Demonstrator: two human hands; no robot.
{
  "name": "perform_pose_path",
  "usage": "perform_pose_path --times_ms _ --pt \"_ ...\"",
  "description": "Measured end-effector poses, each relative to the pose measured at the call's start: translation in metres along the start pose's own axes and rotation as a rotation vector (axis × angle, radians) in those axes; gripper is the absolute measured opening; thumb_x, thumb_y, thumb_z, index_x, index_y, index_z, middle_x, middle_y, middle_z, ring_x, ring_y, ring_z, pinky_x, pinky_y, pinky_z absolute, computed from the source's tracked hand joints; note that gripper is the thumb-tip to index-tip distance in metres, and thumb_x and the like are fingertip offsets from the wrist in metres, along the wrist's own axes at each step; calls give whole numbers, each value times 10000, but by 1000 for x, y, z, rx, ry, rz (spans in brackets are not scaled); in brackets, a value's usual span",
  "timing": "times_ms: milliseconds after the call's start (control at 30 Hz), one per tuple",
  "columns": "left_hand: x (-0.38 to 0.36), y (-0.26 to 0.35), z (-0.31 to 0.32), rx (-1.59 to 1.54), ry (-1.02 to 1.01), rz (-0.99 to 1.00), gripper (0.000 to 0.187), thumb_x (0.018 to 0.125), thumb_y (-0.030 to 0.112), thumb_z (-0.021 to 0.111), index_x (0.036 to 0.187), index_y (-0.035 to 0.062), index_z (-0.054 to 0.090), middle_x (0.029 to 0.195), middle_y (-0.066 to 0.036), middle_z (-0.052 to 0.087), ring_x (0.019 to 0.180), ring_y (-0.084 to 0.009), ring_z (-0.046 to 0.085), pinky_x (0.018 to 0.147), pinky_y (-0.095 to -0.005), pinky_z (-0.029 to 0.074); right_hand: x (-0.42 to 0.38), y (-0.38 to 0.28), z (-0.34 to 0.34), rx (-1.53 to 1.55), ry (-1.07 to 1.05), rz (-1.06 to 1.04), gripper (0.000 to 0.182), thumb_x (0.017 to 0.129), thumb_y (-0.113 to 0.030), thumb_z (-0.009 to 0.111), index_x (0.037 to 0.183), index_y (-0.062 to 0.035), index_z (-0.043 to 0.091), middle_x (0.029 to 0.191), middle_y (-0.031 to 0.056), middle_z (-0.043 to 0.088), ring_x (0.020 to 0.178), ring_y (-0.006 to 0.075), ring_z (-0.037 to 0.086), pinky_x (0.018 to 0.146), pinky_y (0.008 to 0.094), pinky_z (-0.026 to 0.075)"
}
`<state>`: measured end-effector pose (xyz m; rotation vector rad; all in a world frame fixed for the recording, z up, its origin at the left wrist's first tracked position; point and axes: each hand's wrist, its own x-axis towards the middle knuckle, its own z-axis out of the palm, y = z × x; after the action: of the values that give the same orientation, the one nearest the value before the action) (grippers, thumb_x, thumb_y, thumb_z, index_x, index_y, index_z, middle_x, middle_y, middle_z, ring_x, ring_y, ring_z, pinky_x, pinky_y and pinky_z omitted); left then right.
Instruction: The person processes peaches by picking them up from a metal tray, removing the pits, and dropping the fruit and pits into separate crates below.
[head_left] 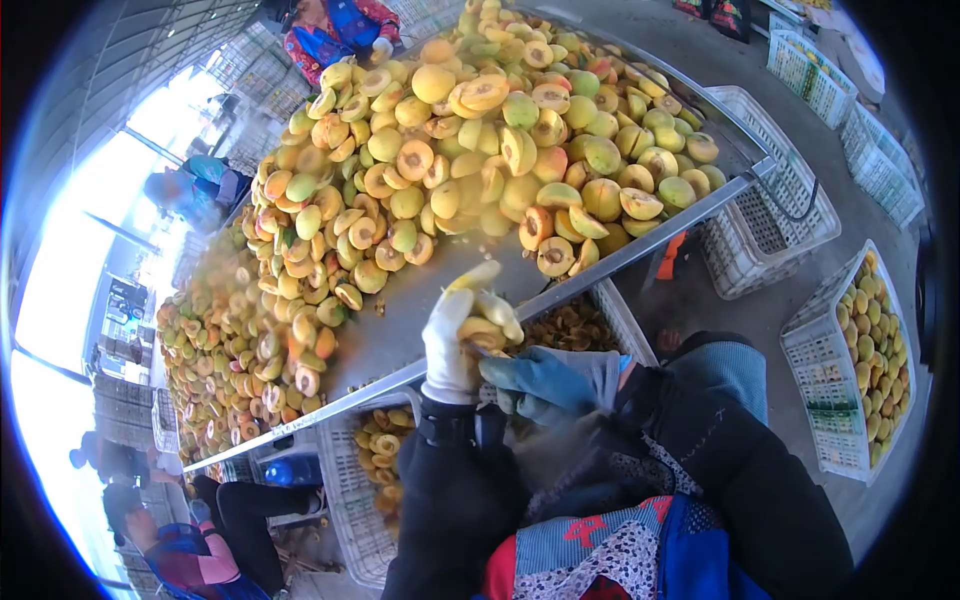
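Note:
My left hand [450, 345], in a white glove, is closed around a yellow peach half [482, 332] just over the near edge of the metal table [400, 345]. My right hand [545, 380], in a blue-grey glove, is closed right beside it, its fingertips against the fruit. A thin dark tip shows between the two hands; what the right hand grips is mostly hidden. Past my hands a large heap of halved peaches [415, 160] covers much of the table, several with pits showing.
Below the table edge stand a crate of peach halves [345, 480] and a crate of dark pits [625, 325]. To the right are a white crate [735, 265] and a crate of whole fruit [815, 365]. Other people work at the far side [340, 35] and at left [185, 560].

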<state>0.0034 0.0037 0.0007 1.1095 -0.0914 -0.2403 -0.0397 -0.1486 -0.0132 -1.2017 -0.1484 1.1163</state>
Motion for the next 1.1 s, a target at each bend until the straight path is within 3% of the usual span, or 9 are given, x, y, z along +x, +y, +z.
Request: perform_pose_path --times_ms 133,267,367,433,500,800,967,1000,1100 --pt "2 -9 -12 -292 39 76 452 977 335 540 1250 -25 559 667 -55 574 570 -183 543 525 -315 471 17 16 1 -540 316 -421 552 985 -564 481 950 -52 684 750 165 685 686 303 672 664 443 529" --pt "-5 33 -58 -586 158 210 105 941 185 601 946 105 535 661 10 502 510 -99 432 469 -211 383 -1 39 -3 -972 595 -222 394 987 -428 538 924 -76 704 828 227 689 850 437 664 727 522 511" --pt "-58 66 -106 -172 337 324 421 1016 181 456 1409 41 519 927 1 524 785 -121 501 682 -261 461 -10 40 -15 -1115 689 -215 398 958 -442 571 919 -64 686 813 216 693 825 420 677 728 530 521" --pt "-102 73 -123 704 550 361 330 944 108 605 1247 -18 627 1004 -10 594 824 -95 547 693 -281 473 -13 40 -20 -1120 723 -290 391 938 -438 595 934 -54 669 835 217 697 820 420 677 725 534 521" --pt "-116 86 -137 839 975 22 243 931 66 631 1156 -18 670 915 -58 636 798 -121 591 726 -281 502 -18 34 -17 -1111 726 -269 390 936 -439 598 944 -55 663 845 220 697 826 418 677 724 535 520" --pt "45 39 -40 1163 -128 365 288 929 140 634 1204 66 673 1214 -117 675 1122 -194 629 983 -311 466 -21 29 -20 -1116 662 -168 374 938 -425 601 1003 -59 645 846 214 695 844 407 679 750 522 509" --pt "127 -42 -90 1756 -406 578 317 952 286 541 1142 70 675 1233 -155 627 1135 -333 595 981 -383 467 -29 31 -40 -1143 906 -340 356 936 -417 612 950 -64 651 787 208 678 772 404 669 679 527 504" --pt "98 -17 -41 1594 -321 227 314 939 306 541 1085 67 681 1201 -175 633 1102 -369 596 960 -418 469 -35 20 -40 -1135 966 -369 356 934 -418 615 928 -65 653 765 201 673 742 404 665 653 526 504" --pt "47 -10 -27 1548 -359 152 339 939 346 549 1034 55 694 1095 -177 675 1085 -368 612 949 -423 469 -35 13 -47 -1124 1196 -651 342 892 -401 688 828 -66 660 643 165 626 597 385 630 545 494 495"
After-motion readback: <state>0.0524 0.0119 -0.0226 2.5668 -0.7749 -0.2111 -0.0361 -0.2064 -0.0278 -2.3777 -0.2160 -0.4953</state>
